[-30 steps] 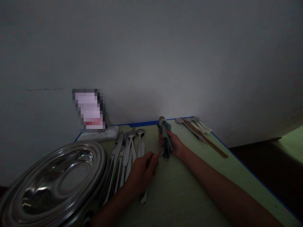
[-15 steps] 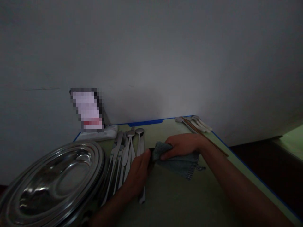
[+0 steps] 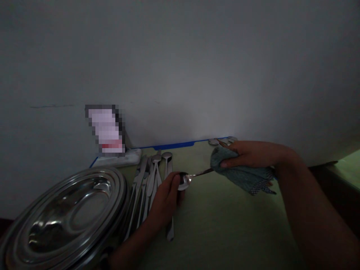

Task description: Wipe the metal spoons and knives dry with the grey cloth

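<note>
Between my hands a metal spoon (image 3: 185, 182) is held level above the table, its bowl at the left. My left hand (image 3: 166, 197) pinches the edge of the bowl with thumb and fingers. A grey-green cloth (image 3: 242, 174) with a checked border is gripped in my right hand (image 3: 250, 154), wrapped around the far part of the handle, whose end is hidden. Just left of my left hand lies a row of metal cutlery (image 3: 144, 183), knives and spoons, partly covered by that hand and forearm.
Stacked oval metal trays (image 3: 70, 210) fill the left side. Behind them a blurred-out phone (image 3: 105, 129) leans on a white block (image 3: 123, 159) by the wall. More spoons (image 3: 215, 142) lie at the far right corner of the pale green table (image 3: 225, 232), partly behind my right hand.
My right hand and the cloth have slid right and slightly upward along the spoon, away from my left hand, baring the bowl and part of the handle. My left hand has barely moved.
</note>
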The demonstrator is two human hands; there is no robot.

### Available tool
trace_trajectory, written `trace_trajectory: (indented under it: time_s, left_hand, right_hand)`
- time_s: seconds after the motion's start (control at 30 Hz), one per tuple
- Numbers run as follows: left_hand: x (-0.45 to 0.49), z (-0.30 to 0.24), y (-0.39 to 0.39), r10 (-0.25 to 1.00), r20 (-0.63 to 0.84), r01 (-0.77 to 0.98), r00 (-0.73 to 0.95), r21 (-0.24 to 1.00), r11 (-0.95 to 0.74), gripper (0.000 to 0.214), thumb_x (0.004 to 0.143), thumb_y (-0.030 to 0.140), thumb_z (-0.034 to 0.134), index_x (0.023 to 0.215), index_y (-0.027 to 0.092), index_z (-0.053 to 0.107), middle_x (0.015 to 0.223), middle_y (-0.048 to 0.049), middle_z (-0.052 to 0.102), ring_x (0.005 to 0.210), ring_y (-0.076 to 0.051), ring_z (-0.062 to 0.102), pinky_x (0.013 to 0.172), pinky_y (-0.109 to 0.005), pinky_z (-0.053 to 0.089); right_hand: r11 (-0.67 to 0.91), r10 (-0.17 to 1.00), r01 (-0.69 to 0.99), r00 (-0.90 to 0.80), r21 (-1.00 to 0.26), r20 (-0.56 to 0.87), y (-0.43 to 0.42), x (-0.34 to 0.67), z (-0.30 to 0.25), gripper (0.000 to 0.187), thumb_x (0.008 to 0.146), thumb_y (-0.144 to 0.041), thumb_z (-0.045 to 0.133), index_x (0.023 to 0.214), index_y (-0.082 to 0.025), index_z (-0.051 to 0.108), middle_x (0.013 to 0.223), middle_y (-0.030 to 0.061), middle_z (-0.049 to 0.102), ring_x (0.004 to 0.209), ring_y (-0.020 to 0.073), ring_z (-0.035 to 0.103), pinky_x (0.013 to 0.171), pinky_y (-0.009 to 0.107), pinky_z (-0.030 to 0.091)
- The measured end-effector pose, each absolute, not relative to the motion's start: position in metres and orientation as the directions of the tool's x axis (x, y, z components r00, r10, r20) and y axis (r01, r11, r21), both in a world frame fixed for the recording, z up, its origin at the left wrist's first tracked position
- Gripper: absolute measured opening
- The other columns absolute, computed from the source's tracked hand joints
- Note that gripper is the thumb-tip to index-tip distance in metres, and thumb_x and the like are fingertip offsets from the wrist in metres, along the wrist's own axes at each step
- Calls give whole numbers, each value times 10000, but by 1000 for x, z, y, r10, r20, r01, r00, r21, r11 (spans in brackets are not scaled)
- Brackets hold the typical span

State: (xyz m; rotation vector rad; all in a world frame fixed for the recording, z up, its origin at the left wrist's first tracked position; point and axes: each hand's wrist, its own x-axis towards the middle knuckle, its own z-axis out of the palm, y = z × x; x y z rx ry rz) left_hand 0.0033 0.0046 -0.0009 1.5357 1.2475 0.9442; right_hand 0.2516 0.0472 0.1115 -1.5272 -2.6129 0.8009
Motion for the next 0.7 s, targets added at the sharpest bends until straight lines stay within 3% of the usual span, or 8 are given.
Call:
trace_trajectory:
  time_s: [0.13, 0.33, 0.53, 0.7]
  left_hand:
    - [2, -3, 7, 975, 2, 126, 220, 992, -31, 399, 890, 445, 397, 1198, 211, 495, 644, 19, 580, 517, -102, 483, 452, -179, 358]
    - [3, -9, 7, 965, -32, -124, 261, 990, 66, 593, 887, 575, 243, 1246, 188, 512, 669, -35, 618, 538, -117, 499, 461, -201, 369]
    - [2, -2, 5, 951, 63, -12, 303, 998, -62, 454, 851, 482, 432, 1135, 175, 609, 800, -42, 605, 576, -103, 472, 502, -211, 380]
    - [5, 5, 4, 964, -1, 151, 266, 988, -41, 437, 767, 371, 519, 1121, 121, 577, 540, 55, 478, 479, -92, 428, 490, -218, 369]
  right_hand:
    - [373, 831, 828, -499, -420, -245, 46, 252, 113, 407, 757, -530, 497, 906, -188, 659, 879, 43, 682, 738, 181, 615, 623, 252, 449]
    - [325, 837, 838, -470, -439, -279, 47, 250, 113, 410, 733, -557, 518, 876, -209, 681, 815, 25, 687, 695, 180, 618, 604, 260, 446]
    - [301, 858, 835, -448, -460, -251, 45, 252, 115, 400, 713, -534, 554, 902, -207, 689, 829, 26, 692, 696, 178, 618, 594, 256, 444]
    - [330, 837, 838, -472, -435, -276, 43, 250, 118, 380, 749, -488, 538, 913, -178, 684, 830, 51, 686, 698, 175, 616, 583, 254, 440]
